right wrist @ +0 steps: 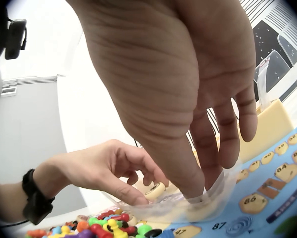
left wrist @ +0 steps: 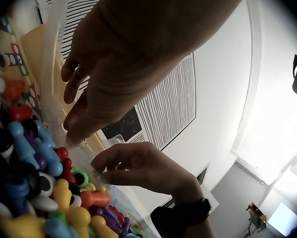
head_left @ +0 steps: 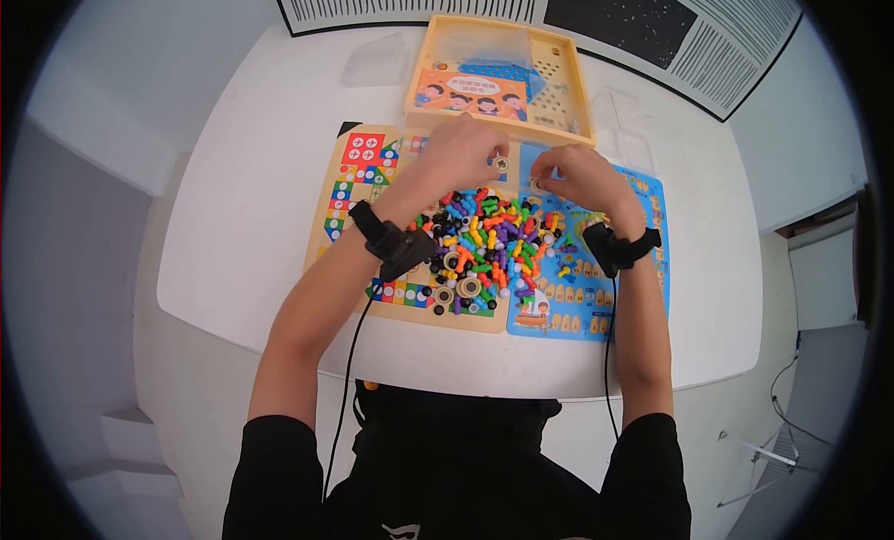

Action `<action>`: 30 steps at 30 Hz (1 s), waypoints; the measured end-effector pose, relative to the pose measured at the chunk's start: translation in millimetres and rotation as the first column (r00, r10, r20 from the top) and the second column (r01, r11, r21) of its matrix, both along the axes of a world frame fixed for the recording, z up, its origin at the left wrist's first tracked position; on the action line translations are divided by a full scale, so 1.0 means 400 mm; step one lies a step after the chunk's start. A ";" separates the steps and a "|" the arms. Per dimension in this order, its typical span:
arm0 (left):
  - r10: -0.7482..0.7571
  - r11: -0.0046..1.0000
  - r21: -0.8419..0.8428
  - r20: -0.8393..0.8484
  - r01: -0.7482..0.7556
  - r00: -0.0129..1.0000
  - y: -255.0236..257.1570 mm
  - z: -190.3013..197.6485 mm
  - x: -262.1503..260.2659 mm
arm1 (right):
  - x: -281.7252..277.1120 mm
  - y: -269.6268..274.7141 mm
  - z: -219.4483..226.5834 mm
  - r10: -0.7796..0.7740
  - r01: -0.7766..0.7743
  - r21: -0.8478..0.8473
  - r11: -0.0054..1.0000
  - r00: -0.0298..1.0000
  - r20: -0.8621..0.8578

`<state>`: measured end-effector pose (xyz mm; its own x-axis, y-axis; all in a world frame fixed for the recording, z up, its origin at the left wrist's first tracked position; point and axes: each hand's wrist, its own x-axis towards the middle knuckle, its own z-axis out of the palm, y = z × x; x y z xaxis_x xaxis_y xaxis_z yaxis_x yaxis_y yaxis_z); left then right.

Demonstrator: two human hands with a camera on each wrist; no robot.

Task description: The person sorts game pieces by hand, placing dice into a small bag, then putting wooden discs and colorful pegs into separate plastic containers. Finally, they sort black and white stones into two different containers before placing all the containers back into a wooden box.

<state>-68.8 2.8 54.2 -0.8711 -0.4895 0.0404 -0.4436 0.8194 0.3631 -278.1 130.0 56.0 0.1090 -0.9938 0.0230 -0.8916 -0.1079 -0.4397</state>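
Observation:
Near the far side of the game boards, my left hand [head_left: 463,155] pinches a round wooden game piece [head_left: 501,164] between thumb and fingers; the disc [right wrist: 155,191] shows again in the right wrist view. To its right, my right hand [head_left: 582,179] has its thumb and fingertips drawn together at another wooden disc [head_left: 536,183]. Both sets of fingertips are over a clear plastic box [right wrist: 213,210], whose translucent wall rises beside the pieces in the left wrist view. Closer to the body lies a heap of colourful pegs and balls [head_left: 484,237], with wooden discs [head_left: 468,288] among them.
Beneath the heap lie a ludo-style board [head_left: 321,247] and a blue numbered board [head_left: 656,261]. Behind my hands sits a shallow wooden box [head_left: 585,102] holding an orange booklet [head_left: 470,98]. Clear plastic covers [head_left: 375,60] lie beside it on the white table [head_left: 233,195].

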 end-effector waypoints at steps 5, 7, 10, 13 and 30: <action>0.007 1.000 -0.013 0.070 -0.006 0.997 -0.012 0.016 0.000 | 0.008 -0.001 0.009 -0.054 0.059 0.064 0.996 0.996 -0.073; -0.016 0.998 -0.064 0.085 0.022 0.996 -0.013 0.019 0.002 | 0.007 -0.001 0.005 -0.046 0.050 0.045 0.998 0.996 -0.074; -0.080 0.991 -0.103 0.019 0.081 0.997 -0.023 -0.004 0.005 | 0.004 -0.001 -0.002 -0.037 0.039 0.015 0.999 0.997 -0.072; -0.086 0.994 -0.066 0.041 0.088 0.995 -0.029 -0.011 0.001 | 0.003 0.000 -0.001 -0.031 0.031 -0.002 1.000 0.998 -0.061; -0.131 0.977 0.139 -0.214 0.163 0.968 -0.021 0.021 0.041 | 0.026 -0.008 0.009 0.027 -0.029 -0.087 0.996 0.999 -0.027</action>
